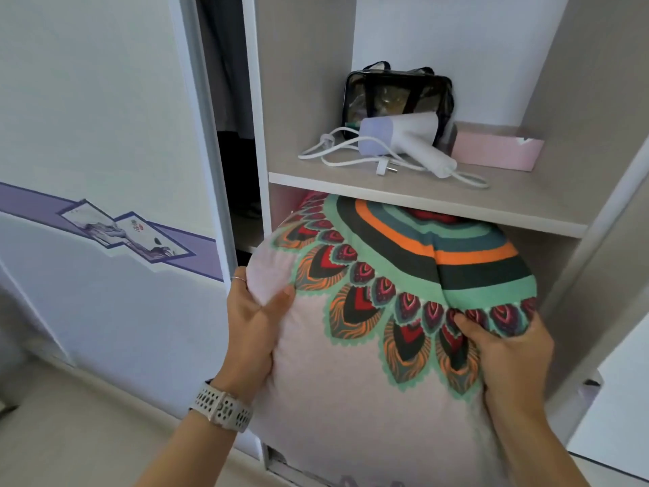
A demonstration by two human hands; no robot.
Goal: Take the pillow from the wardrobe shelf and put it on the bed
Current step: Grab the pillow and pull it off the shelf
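While both hands clutch it, the scene from the head view reads as follows.

Pillow: the pillow (368,346) is large, pale pink with a green, orange, red and dark fan pattern; its upper part is still tucked under the shelf board (421,200) in the wardrobe's lower compartment, and its lower part bulges out toward the camera.

Left hand: the left hand (253,321) grasps the pillow's left edge, thumb pressed on the front, fingers wrapped behind; a thin ring sits on one finger and a pale perforated watch strap (221,407) circles the wrist.

Right hand: the right hand (505,349) pinches the pillow's right side, fingers dug into the patterned fabric.

Upper shelf: a white hair dryer (404,137) lies with its cord (337,149) looped beside it; a clear bag with black trim (397,96) stands just behind it; a pink box (498,149) lies to the right.

Sliding door: a white sliding door (105,135) with a purple band stands to the left.
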